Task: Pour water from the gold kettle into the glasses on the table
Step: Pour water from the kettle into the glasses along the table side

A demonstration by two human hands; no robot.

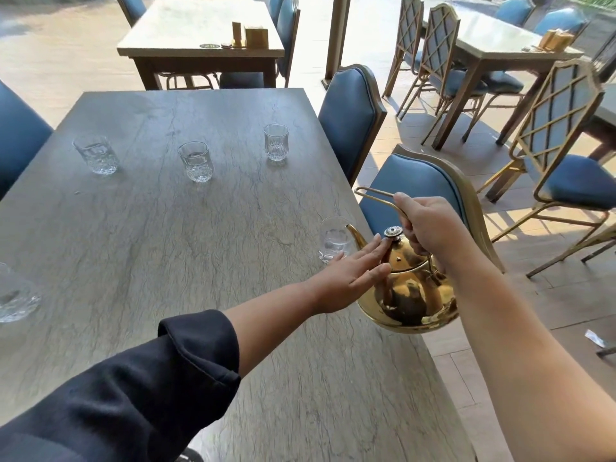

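One gold kettle (411, 296): held in the air over the right edge of the bench (160, 261), with its spout (354, 232) just beside the rim of the nearest glass (332, 241).
Right hand (430, 225): fingers curled round the kettle's thin handle (400, 211), carrying its weight.
Left hand (350, 275): flat with straight fingers, fingertips resting on the lid knob (392, 232); a dark sleeve (140, 388) is pushed up the forearm.
Nearest glass: upright by the bench's right edge, partly hidden behind the left fingers; its fill I cannot tell.
Far row: far-left glass (96, 155), middle glass (196, 161) and far-right glass (276, 142), upright and well apart.
Left edge: fifth glass (13, 295), blurred.
Surroundings: two blue chairs (350, 121) along the bench's right side, with more tables and chairs beyond.
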